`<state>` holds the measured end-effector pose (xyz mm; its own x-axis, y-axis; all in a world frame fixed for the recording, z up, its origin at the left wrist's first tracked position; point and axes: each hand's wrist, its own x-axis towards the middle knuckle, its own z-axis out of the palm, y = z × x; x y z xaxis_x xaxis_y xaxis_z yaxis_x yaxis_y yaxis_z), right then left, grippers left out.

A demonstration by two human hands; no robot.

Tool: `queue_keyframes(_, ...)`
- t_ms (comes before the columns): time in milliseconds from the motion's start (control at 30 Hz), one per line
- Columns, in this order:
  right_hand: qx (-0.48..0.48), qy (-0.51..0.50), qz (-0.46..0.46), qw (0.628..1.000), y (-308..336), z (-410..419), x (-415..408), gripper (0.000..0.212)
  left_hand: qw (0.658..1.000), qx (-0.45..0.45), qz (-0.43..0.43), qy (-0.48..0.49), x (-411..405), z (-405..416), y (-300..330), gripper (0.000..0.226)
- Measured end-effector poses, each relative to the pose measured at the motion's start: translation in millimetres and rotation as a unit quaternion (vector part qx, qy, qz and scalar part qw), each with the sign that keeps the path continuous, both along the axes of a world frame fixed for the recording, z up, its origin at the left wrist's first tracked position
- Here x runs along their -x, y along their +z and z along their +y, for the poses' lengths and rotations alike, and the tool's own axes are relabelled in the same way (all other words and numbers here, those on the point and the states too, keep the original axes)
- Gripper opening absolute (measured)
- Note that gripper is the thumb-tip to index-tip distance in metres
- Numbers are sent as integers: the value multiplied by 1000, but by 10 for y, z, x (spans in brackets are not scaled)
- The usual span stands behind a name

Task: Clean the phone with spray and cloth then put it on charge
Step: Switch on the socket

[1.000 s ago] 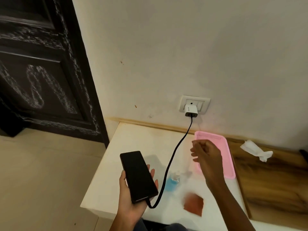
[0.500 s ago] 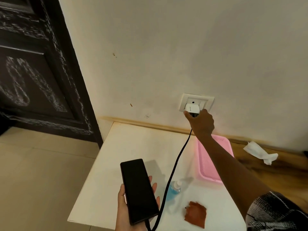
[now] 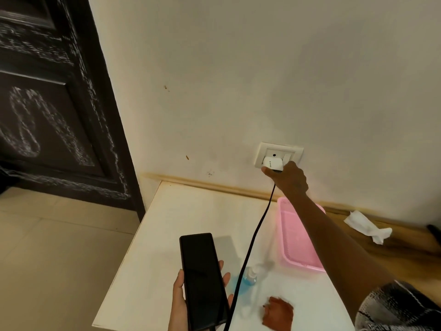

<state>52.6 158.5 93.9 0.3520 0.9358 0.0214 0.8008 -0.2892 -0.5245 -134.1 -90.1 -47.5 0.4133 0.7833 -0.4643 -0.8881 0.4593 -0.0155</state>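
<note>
Left hand: the left hand [image 3: 181, 304] is at 6 o'clock in the view; its grip is curled round the phone [image 3: 202, 280], thumb on the left edge, fingertips on the right edge.
Phone: black, screen up and dark, held above the near edge of the worktop [image 3: 191, 223]; the black cable [image 3: 257, 230] goes into its lower end.
Right hand: the right hand [image 3: 290, 177] reaches to 1 o'clock; its grip touches the white charger [image 3: 273, 163] from below; the fingers are hidden, so I cannot tell if they pinch it.
Charger: it sits in the wall socket [image 3: 279, 155], just above the worktop.
Worktop: white and smooth, set against the wall [image 3: 262, 68].
On the worktop: a spray bottle [image 3: 250, 275] with blue liquid beside the cable, a brown cloth [image 3: 278, 314] at 5 o'clock, a pink tray [image 3: 298, 242] partly under the right arm.
Room: a dark carved door [image 3: 47, 103] at 10 o'clock, beige floor tiles [image 3: 59, 259] at 8 o'clock, a wooden surface [image 3: 405, 254] at 3 o'clock with a crumpled white tissue [image 3: 368, 225] on it.
</note>
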Motion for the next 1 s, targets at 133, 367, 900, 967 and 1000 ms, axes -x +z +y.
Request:
queue_keyframes(133, -33, -15, -73, 997, -163, -181, 27, 59, 1000, 3, -10, -2, 3, 14, -7, 69)
queue_keyframes(367, -36, 13, -173, 984, -321, -166, 134, 25, 1000, -11, -11, -9, -6, -2, -71, 68)
queue_keyframes(900, 15, 39, -94, 995, -28, -399, 114, 45, 997, -54, 37, 36, -50, -111, 69, 65)
queue_keyframes(967, -3, 72, -63, 995, 19, -673, 148, 48, 995, -69, 50, 50, -57, -113, 48, 65)
queue_keyframes(1000, -23, 88, -41, 995, 37, -860, 185, 44, 994, -74, 54, 56, -59, -106, 48, 65)
